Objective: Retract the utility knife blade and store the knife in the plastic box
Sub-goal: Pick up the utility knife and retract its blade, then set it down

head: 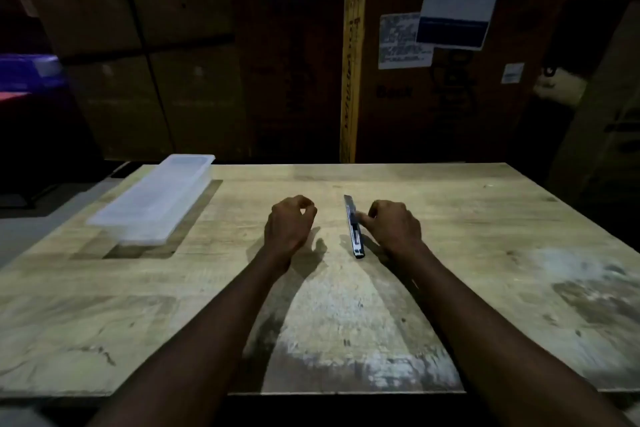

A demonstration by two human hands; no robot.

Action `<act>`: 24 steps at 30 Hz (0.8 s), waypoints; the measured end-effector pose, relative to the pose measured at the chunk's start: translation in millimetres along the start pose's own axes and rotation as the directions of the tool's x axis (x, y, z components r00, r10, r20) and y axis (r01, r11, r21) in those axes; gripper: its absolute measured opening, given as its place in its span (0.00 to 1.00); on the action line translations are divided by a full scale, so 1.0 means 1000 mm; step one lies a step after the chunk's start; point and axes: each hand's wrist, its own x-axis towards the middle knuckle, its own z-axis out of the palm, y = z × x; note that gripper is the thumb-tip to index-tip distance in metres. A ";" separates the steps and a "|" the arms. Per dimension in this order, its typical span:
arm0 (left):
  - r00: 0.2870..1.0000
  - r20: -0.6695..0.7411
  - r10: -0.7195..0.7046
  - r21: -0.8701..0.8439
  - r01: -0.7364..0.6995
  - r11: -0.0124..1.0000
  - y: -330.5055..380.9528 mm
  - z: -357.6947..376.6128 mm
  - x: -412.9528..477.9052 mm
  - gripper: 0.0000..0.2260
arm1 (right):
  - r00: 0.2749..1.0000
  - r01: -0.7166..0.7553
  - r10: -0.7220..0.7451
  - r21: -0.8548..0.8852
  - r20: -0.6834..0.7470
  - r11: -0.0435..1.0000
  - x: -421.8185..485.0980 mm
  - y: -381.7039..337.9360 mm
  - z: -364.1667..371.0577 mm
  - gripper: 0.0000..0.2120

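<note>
A slim dark utility knife [355, 236] lies on the wooden table [485, 253], pointing away from me, with its blade end sticking out at the far tip. My right hand [394, 225] rests just right of the knife, and its fingertips touch the knife's middle without lifting it. My left hand [289, 224] hovers a little left of the knife with fingers loosely curled and nothing in them. A long translucent plastic box [152, 199] stands at the table's far left, well apart from both hands.
Stacked cardboard boxes [173, 45] and a tall carton with paper labels [433, 45] rise behind the table's far edge. A blue bin [27, 71] sits far left. The room is dim.
</note>
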 end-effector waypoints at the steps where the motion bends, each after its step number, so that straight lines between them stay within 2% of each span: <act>1: 0.999 0.011 -0.034 -0.081 0.035 0.996 0.000 0.003 -0.002 0.12 | 1.000 -0.025 0.025 -0.004 0.015 1.000 -0.004 -0.002 0.004 0.22; 4: 0.998 0.035 -0.049 -0.026 0.050 0.998 -0.003 0.015 -0.006 0.11 | 1.000 -0.019 0.020 -0.053 0.010 0.998 -0.006 -0.008 0.016 0.26; 8: 0.998 0.061 -0.025 0.089 0.020 0.996 -0.010 0.025 0.002 0.12 | 0.994 -0.025 0.033 -0.074 0.104 0.997 0.009 -0.012 0.020 0.18; 13: 0.998 0.059 -0.023 0.138 0.014 0.990 -0.009 0.030 0.009 0.10 | 0.985 -0.044 0.059 -0.098 0.160 0.994 0.017 -0.012 0.023 0.16; 20: 0.995 0.087 -0.049 0.023 0.047 0.999 -0.014 0.029 0.008 0.11 | 0.995 0.009 0.003 -0.108 0.103 0.994 0.017 -0.014 0.028 0.15; 24: 0.993 0.082 -0.086 -0.140 0.097 0.985 -0.017 0.029 0.007 0.10 | 0.997 0.026 -0.024 -0.030 0.077 0.999 0.017 -0.014 0.029 0.15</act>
